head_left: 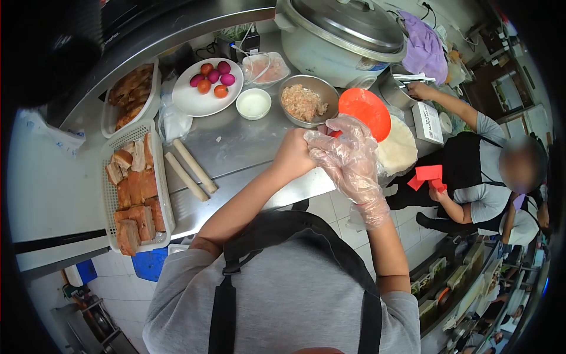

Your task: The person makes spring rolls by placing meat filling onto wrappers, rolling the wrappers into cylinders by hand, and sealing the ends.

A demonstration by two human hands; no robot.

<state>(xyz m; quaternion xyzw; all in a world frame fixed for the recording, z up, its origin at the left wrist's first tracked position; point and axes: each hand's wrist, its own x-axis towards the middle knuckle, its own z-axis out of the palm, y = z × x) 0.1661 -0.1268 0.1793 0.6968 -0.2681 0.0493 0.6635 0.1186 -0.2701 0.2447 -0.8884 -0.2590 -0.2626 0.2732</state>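
Just in front of my chest, over the counter's front edge, my two hands meet. My right hand [354, 165] wears a loose, clear plastic glove [371, 194] that reaches to the wrist, its fingers loosely extended. My left hand [293, 154] is bare and closed at the thumb side of that glove, gripping the plastic. Right behind the hands lies a red plate [368, 115], partly over a pale round sheet of dough [397, 147]. A steel bowl [332, 97] of minced filling [302, 102] stands just beyond my left hand.
Left are two rolling pins [191, 168] and a basket [165, 206] of roasted meat. Behind stand a white plate [191, 105] with red and purple eggs, a small white bowl [253, 104] and a large lidded cooker [330, 56]. A co-worker [477, 159] at right holds red paper.
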